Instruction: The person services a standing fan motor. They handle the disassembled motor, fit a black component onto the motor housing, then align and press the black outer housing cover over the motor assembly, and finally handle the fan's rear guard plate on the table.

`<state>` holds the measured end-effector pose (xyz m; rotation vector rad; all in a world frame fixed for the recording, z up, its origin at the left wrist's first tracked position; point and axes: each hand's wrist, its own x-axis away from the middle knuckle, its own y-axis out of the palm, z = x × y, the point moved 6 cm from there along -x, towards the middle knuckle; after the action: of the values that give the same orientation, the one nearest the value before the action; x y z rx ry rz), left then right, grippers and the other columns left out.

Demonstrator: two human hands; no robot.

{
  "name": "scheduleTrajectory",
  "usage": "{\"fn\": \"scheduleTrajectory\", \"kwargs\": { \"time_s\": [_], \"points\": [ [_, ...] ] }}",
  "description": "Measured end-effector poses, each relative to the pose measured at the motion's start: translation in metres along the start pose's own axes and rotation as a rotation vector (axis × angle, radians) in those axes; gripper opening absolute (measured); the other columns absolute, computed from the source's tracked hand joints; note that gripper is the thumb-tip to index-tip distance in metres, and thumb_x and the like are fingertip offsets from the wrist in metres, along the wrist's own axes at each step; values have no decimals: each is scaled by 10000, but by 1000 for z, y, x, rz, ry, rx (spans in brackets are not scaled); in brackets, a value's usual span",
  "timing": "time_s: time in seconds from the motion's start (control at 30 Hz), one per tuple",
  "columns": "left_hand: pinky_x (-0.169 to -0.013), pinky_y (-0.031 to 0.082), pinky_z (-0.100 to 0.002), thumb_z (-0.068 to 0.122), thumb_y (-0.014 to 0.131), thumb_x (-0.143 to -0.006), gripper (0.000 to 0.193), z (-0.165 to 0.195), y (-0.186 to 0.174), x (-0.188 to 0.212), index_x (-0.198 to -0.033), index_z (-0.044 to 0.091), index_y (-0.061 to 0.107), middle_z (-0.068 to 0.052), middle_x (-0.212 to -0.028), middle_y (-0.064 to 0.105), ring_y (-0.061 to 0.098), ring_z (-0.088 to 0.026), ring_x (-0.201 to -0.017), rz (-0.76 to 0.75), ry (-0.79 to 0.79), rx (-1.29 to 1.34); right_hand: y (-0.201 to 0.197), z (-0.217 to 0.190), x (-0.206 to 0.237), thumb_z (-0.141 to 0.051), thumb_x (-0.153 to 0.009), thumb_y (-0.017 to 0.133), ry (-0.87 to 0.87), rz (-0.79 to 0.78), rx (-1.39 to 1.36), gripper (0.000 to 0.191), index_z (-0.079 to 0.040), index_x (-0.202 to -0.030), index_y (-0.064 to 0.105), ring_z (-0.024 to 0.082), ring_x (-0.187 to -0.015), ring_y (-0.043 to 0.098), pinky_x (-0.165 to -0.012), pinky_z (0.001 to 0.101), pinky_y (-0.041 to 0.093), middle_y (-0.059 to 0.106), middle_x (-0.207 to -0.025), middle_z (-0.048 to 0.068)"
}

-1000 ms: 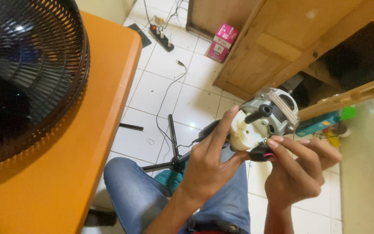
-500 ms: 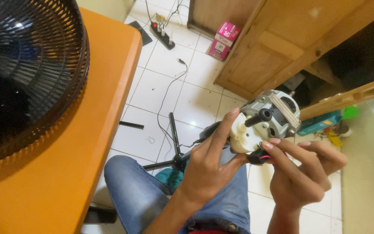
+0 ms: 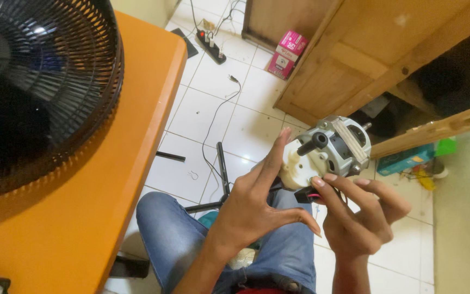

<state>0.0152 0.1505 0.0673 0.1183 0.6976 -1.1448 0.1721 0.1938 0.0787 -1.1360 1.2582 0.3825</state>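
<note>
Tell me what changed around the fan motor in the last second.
The left hand spread its fingers, so only its raised fingers now rest against the fan motor, thumb standing clear. The right hand kept holding the motor from below, by the black connector. The black fan grille on the orange table stayed put.

Bright, even daylight; edges distorted
</note>
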Motion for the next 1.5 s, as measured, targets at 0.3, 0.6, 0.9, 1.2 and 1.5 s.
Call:
{"fn": "scheduleTrajectory", "kwargs": {
  "time_s": [0.3, 0.6, 0.9, 1.2, 1.5],
  "points": [
    [-1192, 501, -393, 329, 915, -750, 1185, -10, -14, 15, -1661, 43, 213, -223, -1639, 466, 525, -347, -1505, -6, -73, 23, 8, -22, 15, -73, -883, 770, -13, 2, 7, 183, -185, -1002, 852, 240, -1076, 507, -910, 322, 445, 752, -1063, -40],
    [-1237, 437, -389, 112, 869, -858, 979, -21, -8, 34, -1666, 75, 317, -179, -1699, 460, 481, -329, -1583, 61, -105, 17, 8, -21, 32, -49, -906, 771, -19, 48, -46, 254, -296, -962, 786, 252, -1109, 498, -937, 331, 417, 701, -1138, -32],
    [-1088, 425, -453, 124, 883, -709, 972, -75, 22, 56, -1496, 14, 323, -202, -1422, 525, 525, -396, -1306, 284, -193, -75, 10, -23, 42, 62, -849, 780, -46, 8, -87, 383, -304, -960, 791, 258, -1089, 521, -896, 342, 459, 688, -1171, -21],
    [-885, 545, -433, 131, 870, -737, 540, -115, 24, 52, -1202, 38, 613, -153, -1108, 616, 657, -365, -1047, 184, -130, -102, 14, -27, 31, 34, -809, 807, -52, -39, -199, 305, -222, -975, 794, 259, -1053, 524, -894, 342, 446, 734, -1176, 32],
    [-815, 599, -342, 263, 838, -790, 402, -162, -6, 52, -1119, 75, 706, -59, -1003, 760, 729, -171, -911, -10, -292, 267, 29, -49, 13, 22, -804, 851, -130, -107, -292, 296, -170, -1022, 799, 259, -1112, 595, -963, 335, 484, 761, -1125, 15]
  ]
}}
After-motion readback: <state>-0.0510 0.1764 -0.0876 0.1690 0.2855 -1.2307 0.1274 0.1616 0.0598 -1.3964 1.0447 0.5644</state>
